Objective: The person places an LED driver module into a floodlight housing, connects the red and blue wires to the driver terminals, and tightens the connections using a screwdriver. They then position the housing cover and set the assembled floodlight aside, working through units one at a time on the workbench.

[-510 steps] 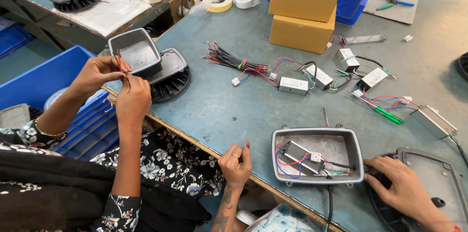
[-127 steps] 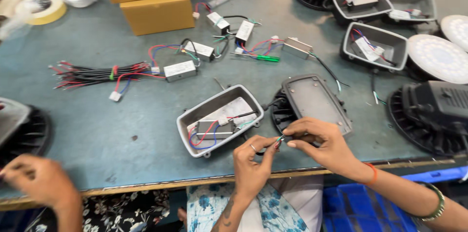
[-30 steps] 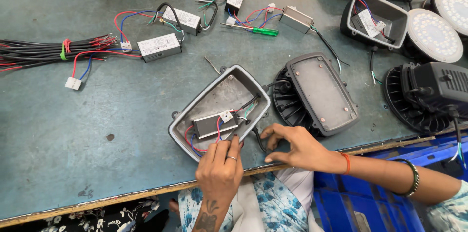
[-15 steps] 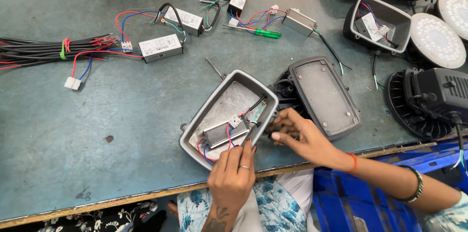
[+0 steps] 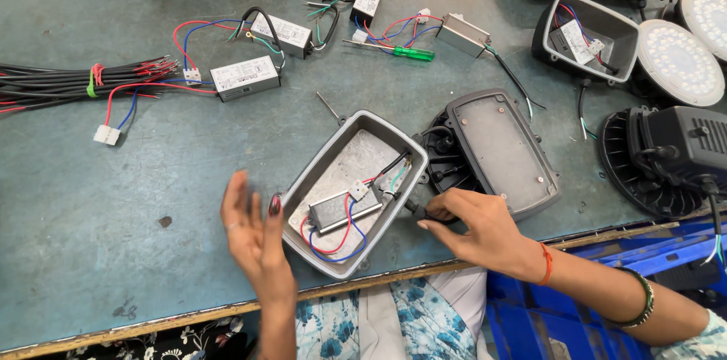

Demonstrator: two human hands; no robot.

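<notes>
Lying between open left hand, right hand, housing

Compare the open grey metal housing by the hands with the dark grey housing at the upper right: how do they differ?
The open grey metal housing is light grey; the dark grey housing is near black. The light one lies by the table's front edge between the left hand and right hand; the dark one stands far from both. The light one's wires loop red and blue around its driver; the dark one's wiring looks more tucked in. Both are open, rounded-rectangular, and hold a small driver box.
</notes>
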